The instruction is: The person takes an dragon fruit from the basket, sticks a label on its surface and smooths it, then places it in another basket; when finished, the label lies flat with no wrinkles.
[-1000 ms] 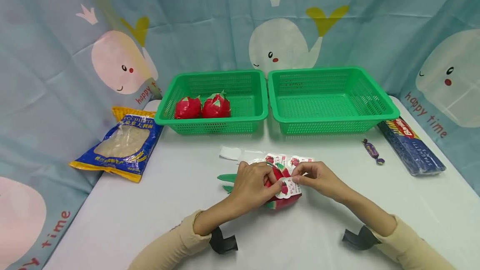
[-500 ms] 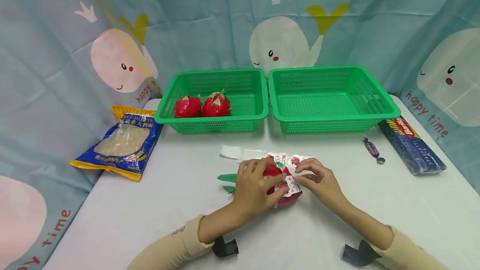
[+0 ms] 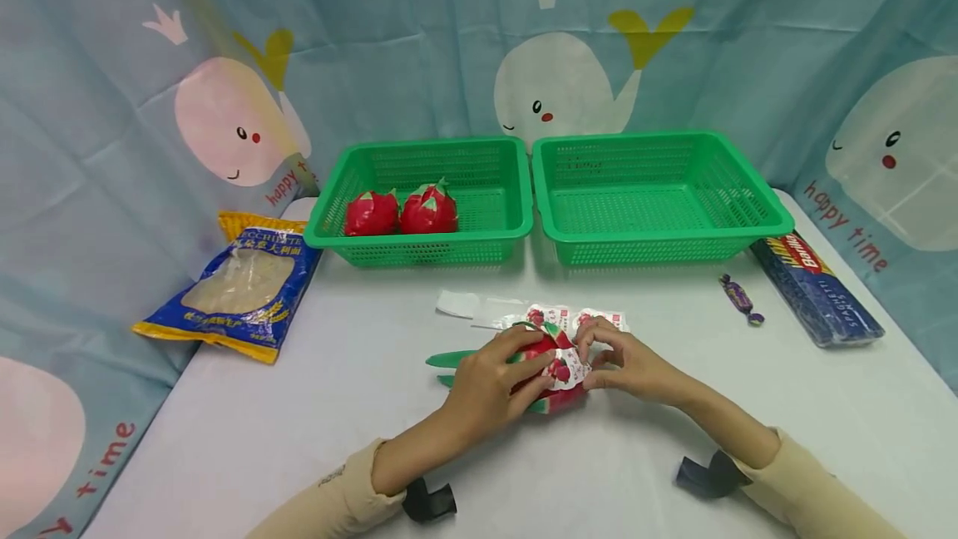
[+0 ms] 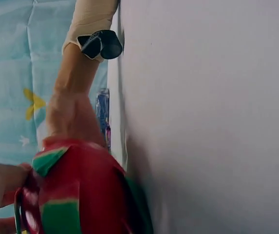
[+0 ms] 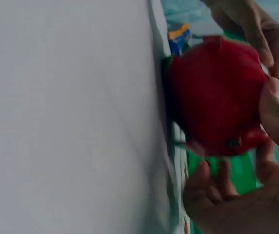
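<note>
A toy-like dragon fruit (image 3: 560,400) with green leaf tips lies on its side in front of me, partly covered by my fingers. My left hand (image 3: 479,377) grips it from the left, fingertips over its top and on the white label (image 3: 566,370) stuck to it. The label carries a printed dragon fruit picture. At its right end, the thumb and fingers of my right hand (image 3: 624,363) hold the fruit beside the label's edge. In the right wrist view, the right thumb presses the fruit (image 5: 217,92) near the label, with the other fingers curled below.
Behind the hands lies a strip of labels (image 3: 509,312). Two dragon fruits (image 3: 429,210) sit in the left green basket (image 3: 419,252); another green basket (image 3: 644,249) stands beside it. A pasta bag (image 3: 239,285) lies left; a wrapped candy (image 3: 739,299) and spaghetti pack (image 3: 819,294) lie right.
The label, earlier pinched between both hands, now lies against the fruit. My left hand has spread over the fruit, and my right fingers have shifted to the label's right edge.
</note>
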Available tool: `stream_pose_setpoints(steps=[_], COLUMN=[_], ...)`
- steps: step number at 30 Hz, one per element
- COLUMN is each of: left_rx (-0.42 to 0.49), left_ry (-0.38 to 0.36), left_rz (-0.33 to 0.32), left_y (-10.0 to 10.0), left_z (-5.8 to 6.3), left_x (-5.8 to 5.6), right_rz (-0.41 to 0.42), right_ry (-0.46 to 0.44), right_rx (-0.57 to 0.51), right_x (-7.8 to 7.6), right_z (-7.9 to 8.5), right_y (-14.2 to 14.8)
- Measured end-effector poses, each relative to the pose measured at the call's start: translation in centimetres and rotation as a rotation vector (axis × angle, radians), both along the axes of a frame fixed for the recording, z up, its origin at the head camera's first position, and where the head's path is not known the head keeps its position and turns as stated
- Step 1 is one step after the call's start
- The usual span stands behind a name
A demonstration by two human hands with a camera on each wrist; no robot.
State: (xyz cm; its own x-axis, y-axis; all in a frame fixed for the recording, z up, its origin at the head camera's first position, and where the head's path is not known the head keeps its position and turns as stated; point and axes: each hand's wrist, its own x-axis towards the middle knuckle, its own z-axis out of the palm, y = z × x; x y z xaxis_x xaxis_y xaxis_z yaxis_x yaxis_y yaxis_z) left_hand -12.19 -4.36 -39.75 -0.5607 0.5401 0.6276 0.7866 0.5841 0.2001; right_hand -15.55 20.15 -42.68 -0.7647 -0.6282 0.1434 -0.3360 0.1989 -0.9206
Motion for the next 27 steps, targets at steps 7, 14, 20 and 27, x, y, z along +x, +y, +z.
stream_pose_setpoints(steps=[7,14,20,27], left_rx=[0.003,-0.017,-0.107,0.261], left_ry=[-0.047,-0.038,-0.167,-0.569], left_rz=[-0.007,-0.028,-0.111,-0.058], left_y=[-0.4,-0.5,-1.8,-5.8], left_z=[0.2,0.1,1.7,3.2], left_x=[-0.6,-0.8,-1.6,-6.0], right_rz=[0.015,-0.040,0.032,-0.129], right_ry=[0.039,0.133,0.189,0.278], right_rx=[0.204,0.249,0.337,0.248], right_x=[-0.1,0.3,-0.4,-0.3], right_z=[0.5,1.6,2.1,4.0], right_y=[-0.1,-1.6,0.4,-2.0])
